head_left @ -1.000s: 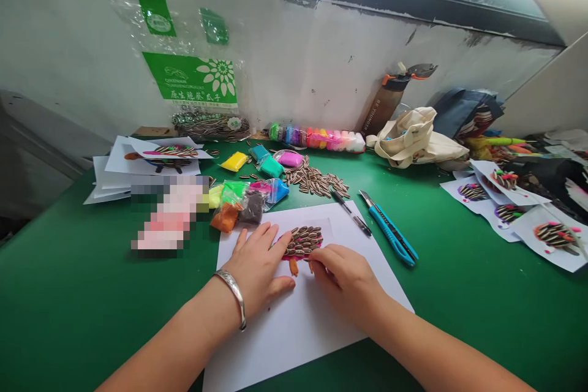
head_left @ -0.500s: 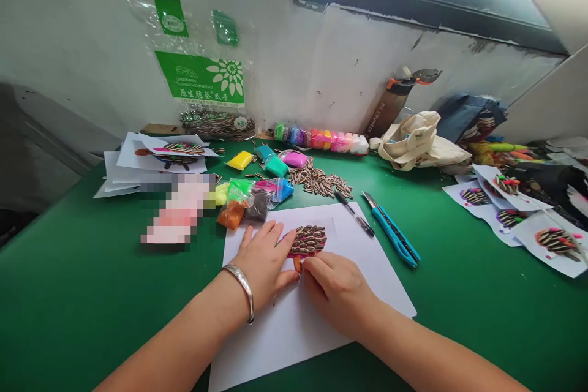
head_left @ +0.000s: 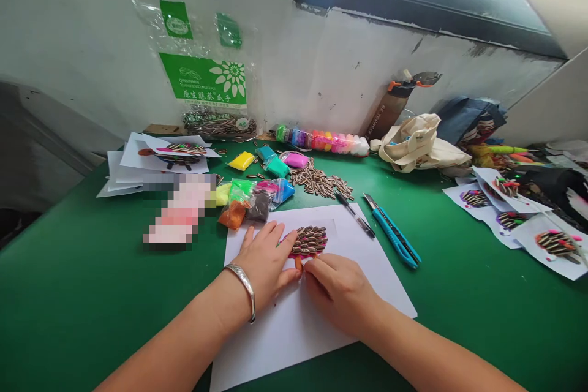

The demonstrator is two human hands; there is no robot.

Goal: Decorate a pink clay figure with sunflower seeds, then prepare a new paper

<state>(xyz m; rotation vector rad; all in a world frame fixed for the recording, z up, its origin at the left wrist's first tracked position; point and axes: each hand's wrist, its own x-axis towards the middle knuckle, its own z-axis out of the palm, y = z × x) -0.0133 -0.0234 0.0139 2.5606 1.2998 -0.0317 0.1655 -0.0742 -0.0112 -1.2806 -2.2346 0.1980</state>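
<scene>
L hand (head_left: pixel 264 262) & R hand (head_left: pixel 339 291) both bare, w/ rounded knuckles. L wrist wears 1 bangle (head_left: pixel 246 286): silver-col., shiny, metal-looking, a narrow curved band, approx. even in width along the visible part. Outer face looks patterned, but detail's too small to make out. Light catches it in pale streaks w/ darker bits btwn; its lower end stands slightly proud of the wrist. L arm (head_left: pixel 184 331) is bare from bangle to bottom edge of view. R arm (head_left: pixel 427 343) bare too, wrist incl., down to the same edge. R fingertips partly hidden; L nails too small to describe.
</scene>
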